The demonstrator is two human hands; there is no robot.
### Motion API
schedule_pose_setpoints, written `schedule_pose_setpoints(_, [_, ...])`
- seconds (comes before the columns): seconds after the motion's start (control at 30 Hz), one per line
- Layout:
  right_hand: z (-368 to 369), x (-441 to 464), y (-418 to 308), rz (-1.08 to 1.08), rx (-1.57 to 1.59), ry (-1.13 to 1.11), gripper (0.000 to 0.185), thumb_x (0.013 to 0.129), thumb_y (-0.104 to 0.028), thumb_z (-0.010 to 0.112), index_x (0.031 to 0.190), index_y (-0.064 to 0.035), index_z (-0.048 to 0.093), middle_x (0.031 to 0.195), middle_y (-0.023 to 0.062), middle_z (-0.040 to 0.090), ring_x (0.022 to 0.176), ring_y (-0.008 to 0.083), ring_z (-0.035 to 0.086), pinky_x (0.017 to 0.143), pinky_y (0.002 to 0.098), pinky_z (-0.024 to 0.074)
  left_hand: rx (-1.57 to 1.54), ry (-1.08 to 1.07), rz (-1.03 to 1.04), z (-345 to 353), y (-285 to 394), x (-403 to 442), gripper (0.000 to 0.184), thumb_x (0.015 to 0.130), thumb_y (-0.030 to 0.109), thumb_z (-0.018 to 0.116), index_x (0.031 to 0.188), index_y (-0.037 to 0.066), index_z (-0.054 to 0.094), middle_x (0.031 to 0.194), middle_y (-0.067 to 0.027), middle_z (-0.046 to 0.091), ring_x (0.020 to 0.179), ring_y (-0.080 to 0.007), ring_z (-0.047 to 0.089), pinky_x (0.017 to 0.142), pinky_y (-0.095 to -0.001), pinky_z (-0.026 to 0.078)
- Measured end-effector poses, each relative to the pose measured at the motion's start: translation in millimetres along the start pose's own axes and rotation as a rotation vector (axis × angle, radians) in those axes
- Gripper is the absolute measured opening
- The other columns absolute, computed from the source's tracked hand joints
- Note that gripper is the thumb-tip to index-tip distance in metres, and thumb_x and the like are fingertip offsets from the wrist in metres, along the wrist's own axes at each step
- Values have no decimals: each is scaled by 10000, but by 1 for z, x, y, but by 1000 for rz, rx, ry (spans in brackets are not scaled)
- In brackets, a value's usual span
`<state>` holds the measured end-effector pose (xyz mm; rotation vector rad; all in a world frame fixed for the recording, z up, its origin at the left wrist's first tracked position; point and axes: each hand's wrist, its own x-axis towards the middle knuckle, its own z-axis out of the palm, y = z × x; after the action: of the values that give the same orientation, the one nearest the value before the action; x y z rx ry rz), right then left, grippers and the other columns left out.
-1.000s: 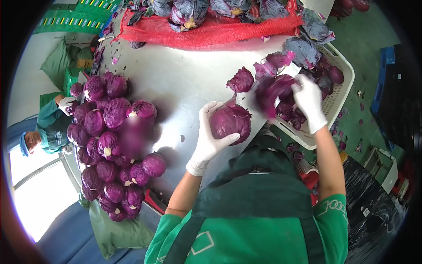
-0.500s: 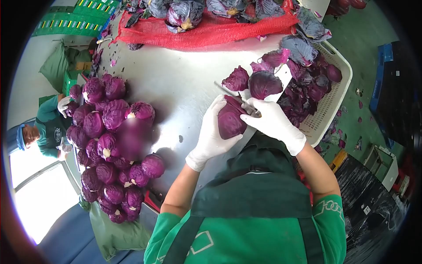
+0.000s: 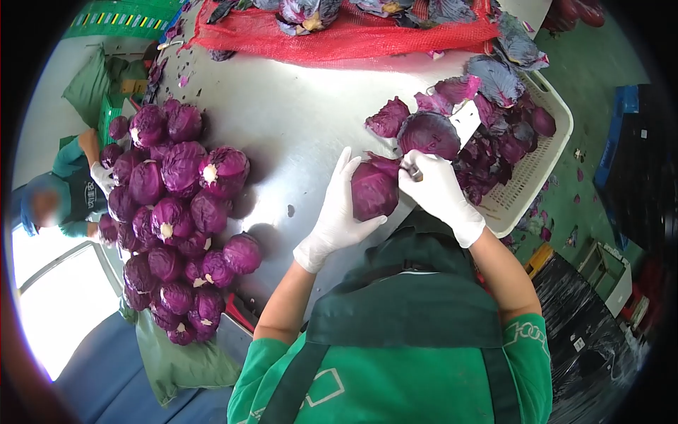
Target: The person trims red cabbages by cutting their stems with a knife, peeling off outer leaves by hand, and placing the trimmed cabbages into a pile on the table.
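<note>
My gloved left hand [image 3: 335, 219] is wrapped round the left side of a red cabbage [image 3: 375, 192], the thumb along its near edge. On the other side my gloved right hand [image 3: 439, 189] is closed on a knife [image 3: 417, 172], of which only a short metal end shows; the blade is hidden. Its fingertips meet a leaf [image 3: 383, 164] lifted at the cabbage's top. Just beyond the hands, a dark cupped leaf [image 3: 428, 134] and a crumpled purple leaf [image 3: 388, 117] lie on the metal table [image 3: 296, 134].
Many red cabbages [image 3: 185, 166] are heaped at the left. A white crate [image 3: 547, 152] of loose leaves stands at the right. Across the far side lies a red mesh bag [image 3: 339, 44] with cabbages on it. A co-worker [image 3: 67, 191] in an apron is beyond the heap.
The knife blade, visible across the cabbage before, is now out of sight. My right hand has turned, its fingers pinched at the top leaf, which stands away from the cabbage.
</note>
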<state>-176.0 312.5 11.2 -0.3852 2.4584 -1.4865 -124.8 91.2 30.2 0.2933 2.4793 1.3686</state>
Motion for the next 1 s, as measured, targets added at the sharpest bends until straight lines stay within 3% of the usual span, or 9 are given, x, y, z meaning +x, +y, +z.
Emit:
schedule_pose_setpoints(0.27, [23, 2, -3, -13, 189, 15, 141, 871, -106, 683, 892, 14, 611, 734, 67, 616, 648, 115, 589, 635, 279, 491, -25, 141, -241, 16, -16, -17, 1035, 675, 261, 904, 1482, 8, 307, 1518, -281, 308, 1441, -434, 299, 1153, -476, 334])
schedule_pose_setpoints(0.37, [8, 14, 7, 272, 181, 32, 75, 896, -76, 653, 912, -11, 620, 691, 8, 624, 618, 50, 583, 568, 236, 466, -94, 194, -217, 10, -11, -18, 1040, 668, 235, 918, 1483, 12, 312, 1490, -237, 358, 1409, -369, 370, 1138, -459, 365])
schedule_pose_setpoints(0.4, [1, 19, 17, 290, 180, 80, 190, 874, -185, 681, 937, -9, 651, 758, 148, 687, 693, 189, 684, 648, 327, 523, -116, 207, -200, 5, -4, -21, 1040, 667, 221, 921, 1485, 17, 311, 1481, -224, 373, 1396, -346, 393, 1135, -453, 374])
schedule_pose_setpoints(0.43, [-8, 26, 24, 284, 228, 117, 183, 865, -171, 665, 952, -10, 652, 741, 117, 681, 674, 151, 668, 639, 309, 519, -129, 199, -203, 1, -3, -23, 1054, 657, 203, 934, 1493, 40, 313, 1477, -195, 391, 1382, -294, 419, 1133, -435, 385])
schedule_pose_setpoints(0.6, [-88, 34, 47, 393, 211, 450, 120, 892, -86, 653, 974, 1, 659, 868, 73, 660, 713, 145, 646, 685, 295, 531, -856, 255, -221, -9, -1, -25, 1035, 694, 220, 909, 1516, 66, 300, 1476, -151, 407, 1399, -286, 403, 1172, -437, 341])
schedule_pose_setpoints(0.67, [-108, 40, 60, 10, -561, 736, 185, 876, -126, 733, 1010, -19, 662, 923, 80, 623, 783, 174, 637, 722, 291, 514, -1260, 242, -222, -10, -5, -21, 984, 733, 220, 877, 1519, 68, 304, 1482, -151, 402, 1401, -299, 401, 1182, -455, 328])
schedule_pose_setpoints(0.8, [-74, 34, 6, -98, -54, 417, 146, 891, -80, 704, 1023, -25, 679, 1018, 93, 691, 807, 127, 642, 736, 277, 527, -1811, 241, -360, 2, -11, -19, 774, 894, 343, 704, 1511, 64, 329, 1535, -168, 370, 1426, -345, 372, 1179, -502, 342])
schedule_pose_setpoints(0.93, [-27, 30, -28, 65, 271, -13, 316, 922, -172, 713, 1228, -94, 699, 1047, 22, 690, 868, 73, 596, 789, 222, 488, -2093, 139, -483, 8, 4, -10, 781, 913, 592, 600, 1520, 176, 338, 1543, -191, 352, 1413, -439, 363, 1115, -739, 270])
schedule_pose_setpoints(1.0, [-13, 29, -31, 340, 652, -207, 328, 947, -180, 695, 1247, -49, 681, 1103, 27, 689, 936, 74, 597, 835, 235, 495, -2244, 106, -569, 9, 2, -10, 837, 898, 728, 495, 1534, 215, 313, 1552, -184, 332, 1404, -462, 360, 1073, -765, 292])
